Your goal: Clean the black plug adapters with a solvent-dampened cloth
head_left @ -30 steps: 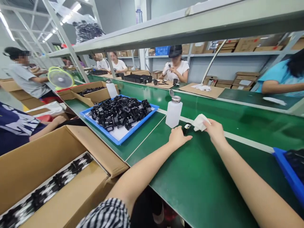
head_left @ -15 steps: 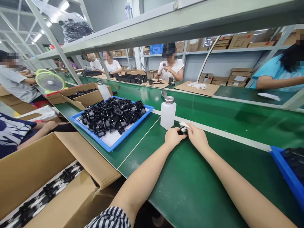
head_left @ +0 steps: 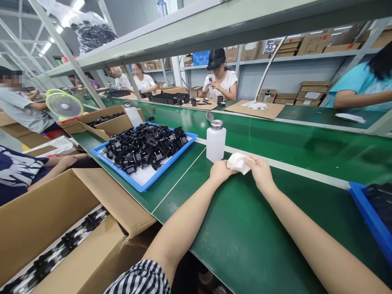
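Observation:
My right hand [head_left: 262,173] is closed on a folded white cloth [head_left: 238,162], pinching its right side. My left hand [head_left: 221,172] is closed at the cloth's left edge, around a small black power adapter that the cloth now covers almost fully. Both hands are just above the green bench [head_left: 226,232]. Just behind them stands a white plastic dispenser bottle [head_left: 216,143] with a metal top, its lid flipped up. On the left, a blue tray [head_left: 141,188] carries a heap of black power adapters [head_left: 147,145] with metal prongs.
An open cardboard box [head_left: 113,204] with black and silvery parts stands at lower left. Another blue tray [head_left: 364,212] with black items is at the right edge. A metal shelf [head_left: 190,34] spans above. Co-workers sit across the bench and at left, near a green fan [head_left: 64,103].
The white cloth has come up and spread over the black adapter, which showed before. My right hand has shifted slightly right with the cloth; my left hand stays nearly in place.

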Action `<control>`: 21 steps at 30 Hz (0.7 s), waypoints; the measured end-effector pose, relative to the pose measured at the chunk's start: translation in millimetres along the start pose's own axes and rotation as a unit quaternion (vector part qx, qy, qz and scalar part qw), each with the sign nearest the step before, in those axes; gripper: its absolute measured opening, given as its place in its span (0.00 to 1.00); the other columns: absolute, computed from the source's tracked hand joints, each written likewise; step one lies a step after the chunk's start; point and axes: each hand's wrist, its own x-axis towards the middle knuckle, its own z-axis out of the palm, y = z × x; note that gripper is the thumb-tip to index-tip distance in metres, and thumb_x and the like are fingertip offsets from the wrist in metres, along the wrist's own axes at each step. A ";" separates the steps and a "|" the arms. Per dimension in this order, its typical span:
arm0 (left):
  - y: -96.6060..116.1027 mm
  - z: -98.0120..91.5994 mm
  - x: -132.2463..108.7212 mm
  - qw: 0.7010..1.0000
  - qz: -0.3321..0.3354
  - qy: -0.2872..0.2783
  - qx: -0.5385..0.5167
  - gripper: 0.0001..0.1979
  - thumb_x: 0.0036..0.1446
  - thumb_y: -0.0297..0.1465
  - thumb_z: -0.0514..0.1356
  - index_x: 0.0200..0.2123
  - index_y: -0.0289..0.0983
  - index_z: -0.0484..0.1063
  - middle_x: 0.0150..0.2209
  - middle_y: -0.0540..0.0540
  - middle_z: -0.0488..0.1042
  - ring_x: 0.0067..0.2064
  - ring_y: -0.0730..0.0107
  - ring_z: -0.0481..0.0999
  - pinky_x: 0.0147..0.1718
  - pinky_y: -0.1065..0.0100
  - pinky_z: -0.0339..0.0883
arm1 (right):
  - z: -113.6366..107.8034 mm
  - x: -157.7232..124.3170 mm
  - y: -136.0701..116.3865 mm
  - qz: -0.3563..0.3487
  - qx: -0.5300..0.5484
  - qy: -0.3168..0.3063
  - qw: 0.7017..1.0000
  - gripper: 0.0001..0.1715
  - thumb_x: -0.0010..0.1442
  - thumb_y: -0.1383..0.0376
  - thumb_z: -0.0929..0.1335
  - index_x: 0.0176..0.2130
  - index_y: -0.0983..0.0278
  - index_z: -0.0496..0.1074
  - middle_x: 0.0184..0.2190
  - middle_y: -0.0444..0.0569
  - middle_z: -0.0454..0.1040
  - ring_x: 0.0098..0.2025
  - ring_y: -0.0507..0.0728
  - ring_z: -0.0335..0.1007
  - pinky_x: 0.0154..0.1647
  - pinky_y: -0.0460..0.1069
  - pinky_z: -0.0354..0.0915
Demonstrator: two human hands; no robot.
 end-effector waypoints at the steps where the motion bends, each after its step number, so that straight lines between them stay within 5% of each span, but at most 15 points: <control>1: -0.1 0.1 0.2 1.000 0.008 0.001 0.002 0.14 0.36 0.39 0.57 0.26 0.35 0.68 0.25 0.48 0.69 0.27 0.70 0.67 0.23 0.73 0.57 | -5.3 4.4 0.9 0.018 0.026 0.043 0.999 0.14 0.42 0.62 0.62 0.29 0.67 0.68 0.29 0.49 0.70 0.32 0.57 0.65 0.31 0.50 0.61; 4: 0.2 -0.2 -0.6 1.000 0.008 0.008 0.004 0.12 0.37 0.39 0.57 0.23 0.36 0.67 0.24 0.50 0.68 0.26 0.72 0.66 0.22 0.73 0.56 | -20.3 14.5 3.5 0.051 0.032 0.135 0.989 0.15 0.42 0.64 0.61 0.31 0.68 0.67 0.31 0.51 0.69 0.33 0.56 0.64 0.30 0.49 0.61; 7: 1.0 -0.7 -1.6 1.000 0.004 0.012 0.008 0.12 0.37 0.39 0.57 0.23 0.36 0.67 0.24 0.50 0.68 0.26 0.72 0.65 0.23 0.73 0.56 | -27.0 15.3 4.2 0.033 -0.075 0.155 0.984 0.16 0.45 0.64 0.59 0.33 0.68 0.67 0.32 0.52 0.69 0.34 0.57 0.64 0.32 0.50 0.60; 12: 0.8 -0.9 0.3 1.000 0.009 0.006 0.019 0.12 0.37 0.38 0.57 0.24 0.35 0.68 0.23 0.50 0.68 0.26 0.72 0.66 0.24 0.73 0.57 | -3.2 -4.1 2.6 -0.089 -0.335 0.014 0.938 0.19 0.50 0.65 0.55 0.37 0.65 0.67 0.34 0.52 0.70 0.36 0.59 0.64 0.36 0.53 0.59; 17: 3.1 -2.5 -7.8 0.998 0.000 0.005 0.063 0.10 0.43 0.33 0.52 0.28 0.35 0.69 0.29 0.45 0.71 0.31 0.68 0.68 0.26 0.71 0.60 | 24.6 -27.0 -5.1 -0.266 -0.404 -0.073 0.872 0.22 0.50 0.66 0.51 0.35 0.67 0.68 0.37 0.55 0.68 0.44 0.60 0.60 0.45 0.58 0.51; 21: 6.5 -12.7 -8.5 0.997 -0.020 -0.056 0.048 0.11 0.40 0.37 0.56 0.27 0.36 0.67 0.30 0.46 0.71 0.29 0.68 0.69 0.20 0.73 0.59 | 11.7 -13.2 0.2 -0.172 -0.383 -0.108 0.901 0.21 0.48 0.57 0.54 0.33 0.62 0.68 0.35 0.55 0.69 0.36 0.62 0.65 0.33 0.55 0.61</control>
